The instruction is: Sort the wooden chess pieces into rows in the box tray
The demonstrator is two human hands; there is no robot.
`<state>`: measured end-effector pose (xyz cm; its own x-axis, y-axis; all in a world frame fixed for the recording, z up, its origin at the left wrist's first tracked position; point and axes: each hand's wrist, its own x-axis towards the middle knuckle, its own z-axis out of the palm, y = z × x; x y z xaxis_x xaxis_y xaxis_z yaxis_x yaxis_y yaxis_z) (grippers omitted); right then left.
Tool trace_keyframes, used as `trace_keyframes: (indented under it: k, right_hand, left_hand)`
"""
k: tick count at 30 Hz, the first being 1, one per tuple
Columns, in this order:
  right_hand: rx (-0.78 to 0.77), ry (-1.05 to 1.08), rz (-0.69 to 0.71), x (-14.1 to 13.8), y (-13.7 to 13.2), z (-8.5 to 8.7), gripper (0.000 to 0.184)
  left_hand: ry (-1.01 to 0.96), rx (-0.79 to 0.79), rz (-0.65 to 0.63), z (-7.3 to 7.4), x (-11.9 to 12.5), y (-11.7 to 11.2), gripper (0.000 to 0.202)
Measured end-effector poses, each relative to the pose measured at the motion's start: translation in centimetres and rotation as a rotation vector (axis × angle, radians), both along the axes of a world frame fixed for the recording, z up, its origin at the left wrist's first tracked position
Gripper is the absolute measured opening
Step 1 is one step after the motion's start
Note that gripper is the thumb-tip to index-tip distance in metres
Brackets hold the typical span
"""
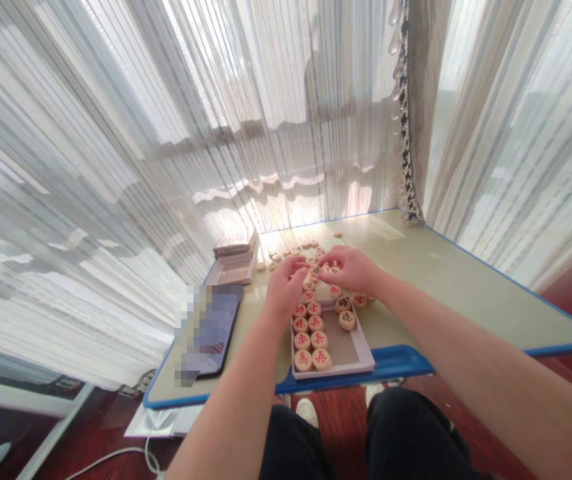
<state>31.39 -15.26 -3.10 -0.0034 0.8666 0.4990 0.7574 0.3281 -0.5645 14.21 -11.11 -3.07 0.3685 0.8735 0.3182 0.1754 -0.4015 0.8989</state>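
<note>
Round wooden xiangqi pieces with red or black characters lie on the table and in a shallow white box [363, 347]. On the box's left side are two columns of red-marked pieces [303, 341]; on its right are two black-marked pieces [347, 321]. Beyond the box, my right hand [351, 268] pinches a black-marked xiangqi piece [317, 271] between thumb and fingers. Close on its left is my left hand [286, 287], fingers curved and apart over the loose pieces; its fingertips almost reach the same piece. Both hands partly hide the pieces under them.
More loose xiangqi pieces [295, 251] spread behind my hands. A tablet [216, 327] lies at the table's left, with an open box lid [231, 270] and a folded stack [236, 240] behind it. The table [441, 280] has a blue rim. Sheer curtains [291, 100] hang beyond.
</note>
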Motion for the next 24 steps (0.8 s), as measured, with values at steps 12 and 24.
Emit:
trace_keyframes:
  k: [12, 24]
  right_hand:
    - [0.069, 0.198, 0.051, -0.8, -1.1, 1.3, 0.023]
    - [0.057, 0.243, 0.041, -0.7, -1.2, 1.5, 0.028]
  left_hand:
    - [-0.106, -0.075, -0.188, 0.2, 0.2, -0.4, 0.032]
    - [-0.045, 0.019, -0.098, 0.6, 0.0, -0.2, 0.039]
